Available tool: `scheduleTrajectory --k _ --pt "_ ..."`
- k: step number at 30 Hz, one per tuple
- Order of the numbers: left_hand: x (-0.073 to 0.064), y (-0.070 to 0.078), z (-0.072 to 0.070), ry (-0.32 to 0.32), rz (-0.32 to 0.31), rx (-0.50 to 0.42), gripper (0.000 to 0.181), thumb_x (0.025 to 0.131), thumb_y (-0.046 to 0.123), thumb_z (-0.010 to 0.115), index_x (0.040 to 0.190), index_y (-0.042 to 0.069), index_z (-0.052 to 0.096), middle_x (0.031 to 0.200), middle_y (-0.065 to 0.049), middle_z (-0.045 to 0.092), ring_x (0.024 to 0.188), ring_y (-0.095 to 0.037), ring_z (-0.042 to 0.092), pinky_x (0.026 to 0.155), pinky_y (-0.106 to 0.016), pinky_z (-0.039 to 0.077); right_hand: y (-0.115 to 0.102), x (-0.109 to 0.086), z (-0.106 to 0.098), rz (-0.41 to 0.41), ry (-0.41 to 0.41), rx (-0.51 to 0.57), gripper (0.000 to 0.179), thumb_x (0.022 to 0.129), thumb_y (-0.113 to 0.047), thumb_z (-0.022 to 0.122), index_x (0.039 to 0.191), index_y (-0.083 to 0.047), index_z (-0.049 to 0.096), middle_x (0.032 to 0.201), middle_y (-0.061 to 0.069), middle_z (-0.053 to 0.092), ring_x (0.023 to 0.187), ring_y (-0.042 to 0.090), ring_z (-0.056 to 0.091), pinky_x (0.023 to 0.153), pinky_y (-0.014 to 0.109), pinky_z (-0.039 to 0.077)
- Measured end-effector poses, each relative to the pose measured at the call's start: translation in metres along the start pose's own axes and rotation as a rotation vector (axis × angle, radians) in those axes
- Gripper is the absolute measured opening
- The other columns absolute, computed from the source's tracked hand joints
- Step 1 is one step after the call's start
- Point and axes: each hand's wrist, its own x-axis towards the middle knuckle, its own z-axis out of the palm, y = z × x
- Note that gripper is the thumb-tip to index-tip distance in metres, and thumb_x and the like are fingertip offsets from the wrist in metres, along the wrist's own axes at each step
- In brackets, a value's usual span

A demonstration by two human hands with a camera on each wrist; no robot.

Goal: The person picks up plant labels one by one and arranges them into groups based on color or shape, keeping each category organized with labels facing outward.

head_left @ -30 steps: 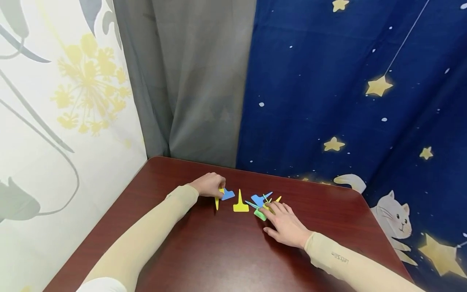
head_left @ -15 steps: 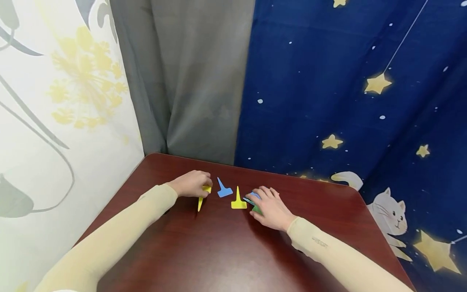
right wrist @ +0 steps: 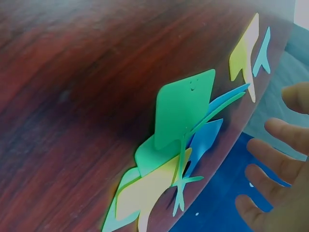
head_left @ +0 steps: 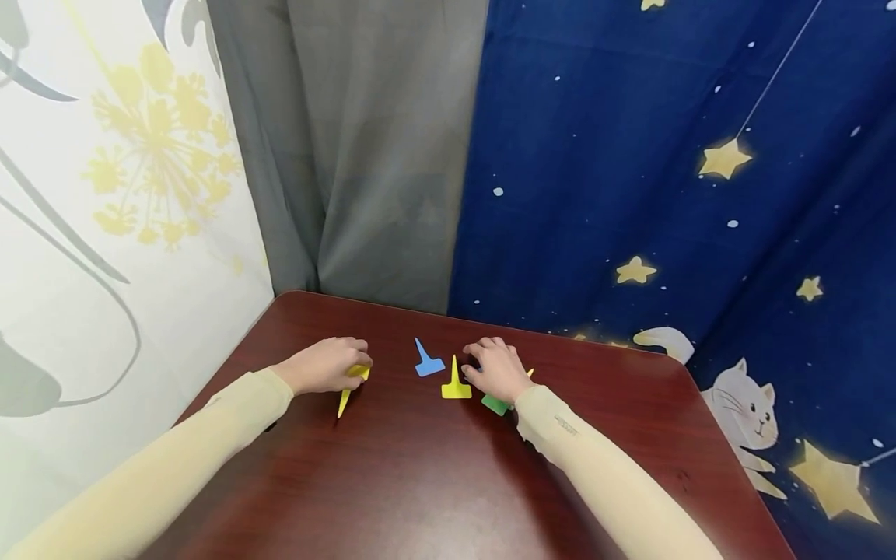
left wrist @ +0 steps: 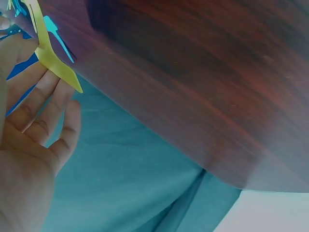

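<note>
My left hand pinches a yellow T-shaped plant label between thumb and fingers, its pointed stem slanting down over the left part of the table. A blue plant label lies flat near the middle, stem pointing away. Beside it is another yellow plant label. My right hand hovers over a loose heap of labels, fingers relaxed and holding nothing in the right wrist view. That heap shows green labels, a yellow one and a blue one, overlapping with crossed stems; the hand partly hides it in the head view.
The dark red-brown wooden table has rounded far corners. Behind it hang a grey curtain and a blue star-patterned curtain; a white patterned curtain borders the left side.
My left hand has carried the yellow plant label leftward, away from the blue one, which now shows whole. The right hand has shifted left and farther back over the heap.
</note>
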Motion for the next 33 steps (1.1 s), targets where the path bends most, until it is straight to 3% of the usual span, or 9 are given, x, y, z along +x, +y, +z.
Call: scheduleTrajectory --k 5,11,16,19,27,33 --pt "-0.013 0.000 0.000 -0.001 -0.003 -0.008 0.020 0.084 0.014 0.075 0.102 0.008 0.077 0.090 0.001 0.060 0.075 -0.012 0.053 0.067 -0.031 0.051 0.000 0.011 0.005 0.044 -0.040 -0.020 0.036 0.099 -0.037 0.063 0.128 -0.017 0.070 0.120 0.001 0.065 0.107 0.023 0.051 0.084 0.042 0.042" --pt "-0.023 -0.001 0.003 -0.011 -0.010 -0.012 0.019 0.083 0.014 0.076 0.101 0.009 0.078 0.089 0.003 0.058 0.075 -0.011 0.052 0.067 -0.031 0.051 0.000 0.023 0.008 0.076 -0.073 -0.046 0.029 0.097 -0.035 0.064 0.119 -0.019 0.073 0.114 0.001 0.066 0.099 0.023 0.053 0.085 0.043 0.045" --pt "-0.027 -0.001 0.011 -0.019 -0.025 -0.017 0.018 0.084 0.016 0.076 0.101 0.010 0.077 0.090 0.004 0.058 0.077 -0.011 0.053 0.068 -0.031 0.051 -0.004 0.034 0.003 0.122 -0.074 -0.041 0.015 0.095 -0.034 0.068 0.097 -0.022 0.076 0.087 -0.005 0.067 0.080 0.017 0.058 0.072 0.037 0.051" --pt "-0.032 -0.001 0.014 -0.036 -0.040 -0.021 0.017 0.084 0.016 0.077 0.100 0.011 0.077 0.090 0.004 0.058 0.077 -0.012 0.053 0.069 -0.030 0.052 -0.008 0.038 0.000 0.177 -0.114 -0.011 0.015 0.095 -0.034 0.068 0.089 -0.023 0.075 0.074 -0.009 0.063 0.067 0.013 0.057 0.062 0.032 0.051" --pt "-0.035 -0.002 0.019 -0.046 -0.054 -0.031 0.017 0.082 0.014 0.079 0.099 0.010 0.077 0.091 0.002 0.060 0.078 -0.013 0.055 0.069 -0.032 0.053 -0.017 0.046 -0.014 0.245 -0.140 -0.002 0.018 0.096 -0.037 0.067 0.092 -0.022 0.076 0.079 -0.008 0.066 0.069 0.015 0.058 0.067 0.036 0.053" --pt "-0.037 -0.003 0.025 -0.069 -0.083 -0.052 0.017 0.081 0.012 0.080 0.098 0.011 0.078 0.093 0.002 0.060 0.078 -0.014 0.055 0.070 -0.032 0.053 -0.019 0.040 -0.005 0.271 -0.156 -0.018 0.018 0.096 -0.037 0.067 0.090 -0.023 0.076 0.079 -0.009 0.066 0.068 0.013 0.058 0.067 0.036 0.053"
